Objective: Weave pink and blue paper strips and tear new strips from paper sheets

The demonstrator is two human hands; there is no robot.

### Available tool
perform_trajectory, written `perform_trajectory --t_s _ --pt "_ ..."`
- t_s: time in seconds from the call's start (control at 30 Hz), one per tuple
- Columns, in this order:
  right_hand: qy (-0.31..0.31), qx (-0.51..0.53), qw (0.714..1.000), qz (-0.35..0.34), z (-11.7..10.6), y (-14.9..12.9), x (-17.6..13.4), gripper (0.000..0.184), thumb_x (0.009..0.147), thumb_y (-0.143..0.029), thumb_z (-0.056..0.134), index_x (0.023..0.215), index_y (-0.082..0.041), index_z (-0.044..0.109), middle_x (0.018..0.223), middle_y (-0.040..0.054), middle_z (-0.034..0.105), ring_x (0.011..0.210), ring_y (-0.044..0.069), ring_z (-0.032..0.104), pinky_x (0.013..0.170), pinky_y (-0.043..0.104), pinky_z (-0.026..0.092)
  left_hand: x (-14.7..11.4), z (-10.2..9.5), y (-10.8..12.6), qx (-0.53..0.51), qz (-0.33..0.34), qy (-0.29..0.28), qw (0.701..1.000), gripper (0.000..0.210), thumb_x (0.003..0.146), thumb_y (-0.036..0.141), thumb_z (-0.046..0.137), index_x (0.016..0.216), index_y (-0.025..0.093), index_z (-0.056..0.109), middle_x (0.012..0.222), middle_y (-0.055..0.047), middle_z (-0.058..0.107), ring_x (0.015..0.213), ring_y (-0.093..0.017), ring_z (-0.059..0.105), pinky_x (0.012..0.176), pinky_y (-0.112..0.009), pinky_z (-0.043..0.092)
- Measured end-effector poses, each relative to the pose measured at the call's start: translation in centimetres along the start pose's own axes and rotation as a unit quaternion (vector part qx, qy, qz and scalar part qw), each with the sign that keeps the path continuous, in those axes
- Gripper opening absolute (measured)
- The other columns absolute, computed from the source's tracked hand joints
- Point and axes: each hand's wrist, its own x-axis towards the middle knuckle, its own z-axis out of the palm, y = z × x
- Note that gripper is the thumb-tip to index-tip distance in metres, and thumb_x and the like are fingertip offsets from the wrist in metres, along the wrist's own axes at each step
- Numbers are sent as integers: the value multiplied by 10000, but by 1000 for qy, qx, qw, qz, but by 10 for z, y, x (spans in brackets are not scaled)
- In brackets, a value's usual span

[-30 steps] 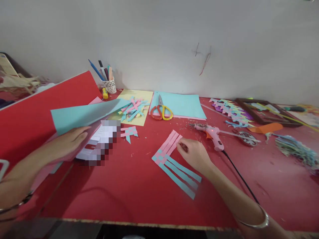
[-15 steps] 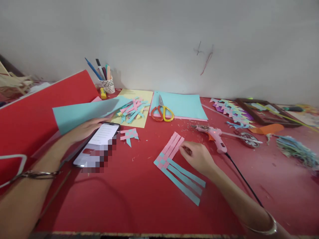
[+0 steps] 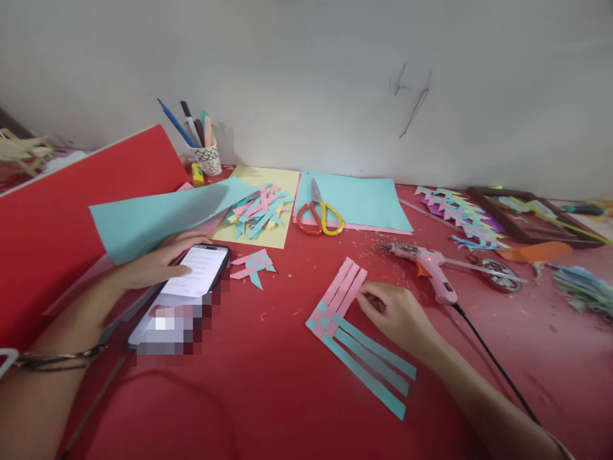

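My left hand (image 3: 158, 260) lies beside a phone (image 3: 198, 268), thumb over its lit screen and fingers stretched out past its far-left edge. Part of the screen is blurred out. My right hand (image 3: 395, 313) is closed, its fingertips pinching the edge of a pink paper strip (image 3: 355, 289). That strip belongs to a woven piece (image 3: 325, 321) of pink and light-blue paper, checkered at its corner, with loose blue strips (image 3: 371, 367) spreading toward the front right. A smaller woven pink-and-blue piece (image 3: 257, 262) rests between the phone and the woven strips.
Scissors (image 3: 320, 217) lie partly on blue paper (image 3: 364, 198). Cut strips (image 3: 263, 207) are heaped on yellow paper (image 3: 275, 241). A pink glue gun (image 3: 433, 262) with its cord is right of my hand. A pen cup (image 3: 207, 160) and red board (image 3: 119, 166) stand left; a brown tray (image 3: 569, 236) sits right.
My left thumb has moved onto the phone's screen. The view has shifted slightly. My right hand keeps its place at the pink strip.
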Motion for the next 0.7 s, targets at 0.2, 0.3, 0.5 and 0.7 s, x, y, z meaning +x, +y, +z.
perform_trajectory --t_s 0.2,0.3,0.5,0.7 --pt "13 -15 1000 -15 -1 -1 -1 201 744 -218 377 547 -182 376 489 -41 374 446 69 316 444 200 215 2 3 5 -16 -46 41 998 561 741 555 273 1077 177 515 1252 -73 468 1169 -199 387 1001 -338 253" --pt "18 -23 999 -21 -1 -1 -1 211 753 -225 383 547 -180 388 492 -37 401 447 68 330 441 195 219 3 5 9 -24 -59 68 996 560 742 549 265 1043 160 533 1213 -80 501 1144 -191 412 1000 -319 254" --pt "26 -24 999 -35 -3 -3 -1 226 762 -222 381 540 -177 388 477 -37 407 433 63 331 439 184 228 -1 2 16 -59 -35 49 996 510 771 463 236 1066 155 516 1247 -66 484 1177 -186 366 1010 -339 222" --pt "29 -34 998 -36 -3 -4 -1 246 769 -238 376 531 -178 370 472 -35 399 429 65 327 431 186 215 -5 4 4 -22 -28 26 999 647 677 596 348 1168 185 442 1304 -77 427 1200 -213 345 1008 -352 232"
